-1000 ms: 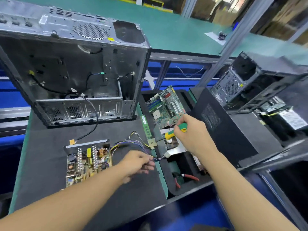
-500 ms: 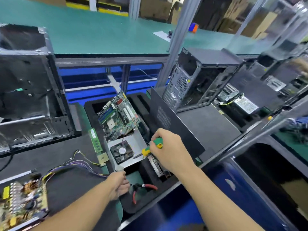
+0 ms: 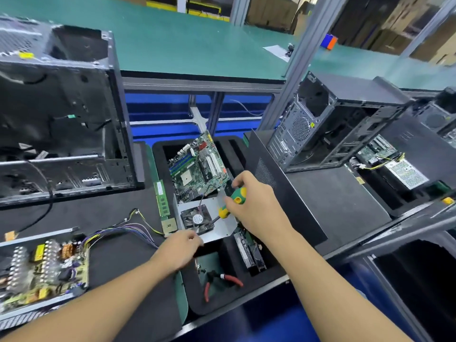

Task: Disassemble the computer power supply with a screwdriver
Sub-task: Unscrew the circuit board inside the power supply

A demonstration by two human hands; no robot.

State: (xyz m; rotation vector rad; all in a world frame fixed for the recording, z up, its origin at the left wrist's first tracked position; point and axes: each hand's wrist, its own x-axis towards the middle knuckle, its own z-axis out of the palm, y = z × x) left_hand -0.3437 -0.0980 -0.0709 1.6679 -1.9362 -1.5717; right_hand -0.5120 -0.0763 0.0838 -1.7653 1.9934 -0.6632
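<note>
Screwdriver [image 3: 233, 199] clenched in your right hand [image 3: 256, 208], tip beside fan [image 3: 196, 219] on cover plate [image 3: 222, 230] | left hand [image 3: 180, 248] curled at plate's near edge, grasp unclear | power supply board [image 3: 42, 270] well left of plate | seat tip squarely, steady plate first.

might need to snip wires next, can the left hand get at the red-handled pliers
Probably yes: the red-handled pliers lie uncovered in an open foam pocket just beside the left hand.
</note>
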